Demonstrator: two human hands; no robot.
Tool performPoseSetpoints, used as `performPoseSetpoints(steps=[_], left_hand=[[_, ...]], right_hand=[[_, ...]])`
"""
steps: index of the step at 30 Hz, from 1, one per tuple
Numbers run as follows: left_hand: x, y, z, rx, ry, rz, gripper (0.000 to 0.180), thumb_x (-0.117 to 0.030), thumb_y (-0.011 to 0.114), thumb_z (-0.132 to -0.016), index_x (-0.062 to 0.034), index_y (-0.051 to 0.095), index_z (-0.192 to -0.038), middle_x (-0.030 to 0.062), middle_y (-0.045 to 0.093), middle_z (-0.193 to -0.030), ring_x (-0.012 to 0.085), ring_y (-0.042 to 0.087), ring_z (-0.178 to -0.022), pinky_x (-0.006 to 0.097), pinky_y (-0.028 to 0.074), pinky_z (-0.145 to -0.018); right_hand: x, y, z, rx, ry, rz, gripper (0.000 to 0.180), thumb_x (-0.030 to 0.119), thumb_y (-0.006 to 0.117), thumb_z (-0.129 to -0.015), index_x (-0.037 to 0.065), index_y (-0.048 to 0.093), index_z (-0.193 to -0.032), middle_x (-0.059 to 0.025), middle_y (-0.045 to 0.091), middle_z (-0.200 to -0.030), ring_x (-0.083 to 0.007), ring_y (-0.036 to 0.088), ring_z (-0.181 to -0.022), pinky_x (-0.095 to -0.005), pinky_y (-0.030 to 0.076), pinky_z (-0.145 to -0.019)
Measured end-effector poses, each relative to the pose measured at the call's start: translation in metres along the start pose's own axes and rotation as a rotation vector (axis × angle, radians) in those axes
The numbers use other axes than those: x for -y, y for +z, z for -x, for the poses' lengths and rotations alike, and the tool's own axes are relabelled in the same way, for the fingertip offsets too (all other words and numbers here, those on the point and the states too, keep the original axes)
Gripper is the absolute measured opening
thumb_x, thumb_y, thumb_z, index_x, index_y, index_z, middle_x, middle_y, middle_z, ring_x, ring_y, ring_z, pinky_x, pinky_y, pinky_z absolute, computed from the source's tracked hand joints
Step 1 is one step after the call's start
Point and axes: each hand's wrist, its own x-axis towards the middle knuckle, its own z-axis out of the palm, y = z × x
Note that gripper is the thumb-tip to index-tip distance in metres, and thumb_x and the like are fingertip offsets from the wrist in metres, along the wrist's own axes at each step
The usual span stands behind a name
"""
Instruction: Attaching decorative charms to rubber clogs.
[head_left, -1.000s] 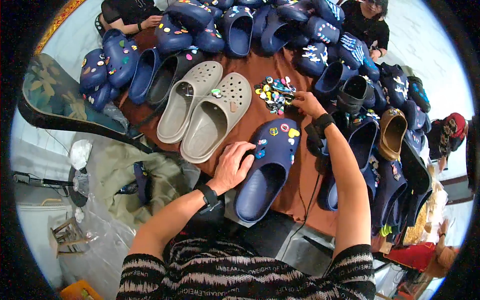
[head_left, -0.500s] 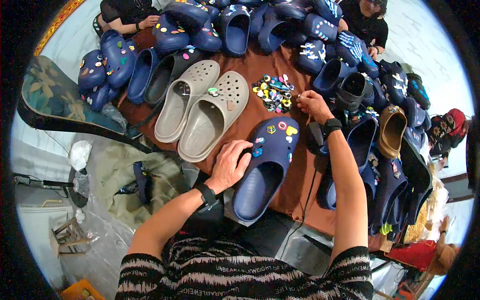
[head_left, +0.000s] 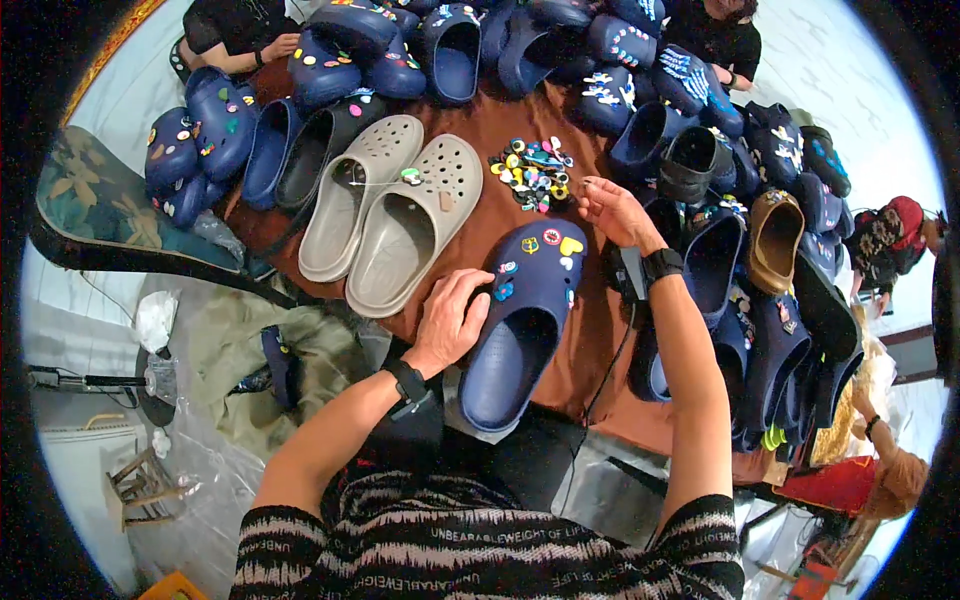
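A navy clog (head_left: 513, 362) lies in front of me, its toe pointing away and several colourful charms on its upper. My left hand (head_left: 452, 318) is closed against the clog's left side, thumb along the edge. Beyond the toe, to its right, my right hand (head_left: 612, 208) holds thumb and fingers pinched together; anything between the tips is too small to name. Just left of those fingertips is a heap of small colourful shoe charms (head_left: 530, 175). A pair of light grey clogs (head_left: 395, 255) with a tag across them stands left of the heap.
Brown cloth (head_left: 590, 330) covers the table. Decorated navy clogs (head_left: 455, 60) crowd its far side and right edge, with a tan clog (head_left: 775, 240) among them. A dark cable (head_left: 608, 365) runs down beside my right forearm. Other people sit across the table and at far right.
The view has shifted slightly, moving the table items up and left. My right hand has turned a little and its fingers reach out straighter near the charms. My left hand stays at the clog.
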Motion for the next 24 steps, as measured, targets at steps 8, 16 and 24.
performPoseSetpoints(steps=[8,16,24], left_hand=[[-0.002,-0.001,0.0,0.013,-0.033,0.011,0.028,-0.017,0.049,-0.094,-0.0002,0.059,-0.115,0.02,0.061,-0.114,0.0375,0.057,-0.109,0.043,0.043,-0.097],[-0.003,-0.001,-0.001,0.007,-0.028,-0.017,0.028,-0.017,0.05,-0.094,-0.0002,0.059,-0.114,0.0194,0.061,-0.115,0.0366,0.057,-0.109,0.043,0.042,-0.097],[-0.002,0.001,0.0,0.016,-0.03,-0.003,0.028,-0.017,0.049,-0.094,-0.0011,0.059,-0.115,0.0198,0.061,-0.115,0.0373,0.057,-0.109,0.043,0.042,-0.097]], right_hand=[[0.014,0.026,0.069,-0.018,0.008,0.43,0.022,0.029,0.057,-0.1,0.007,0.062,-0.102,0.001,0.063,-0.088,-0.0081,0.059,-0.073,-0.0233,0.048,-0.068],[0.016,0.058,0.119,0.165,0.096,0.796,0.032,0.035,0.057,-0.1,0.005,0.066,-0.092,0.0018,0.062,-0.08,-0.0074,0.063,-0.071,-0.0228,0.05,-0.066],[0.011,0.054,0.11,0.276,0.242,0.75,0.037,0.042,0.067,-0.093,0.008,0.065,-0.08,0.0043,0.058,-0.067,-0.0044,0.056,-0.061,-0.0198,0.046,-0.056]])
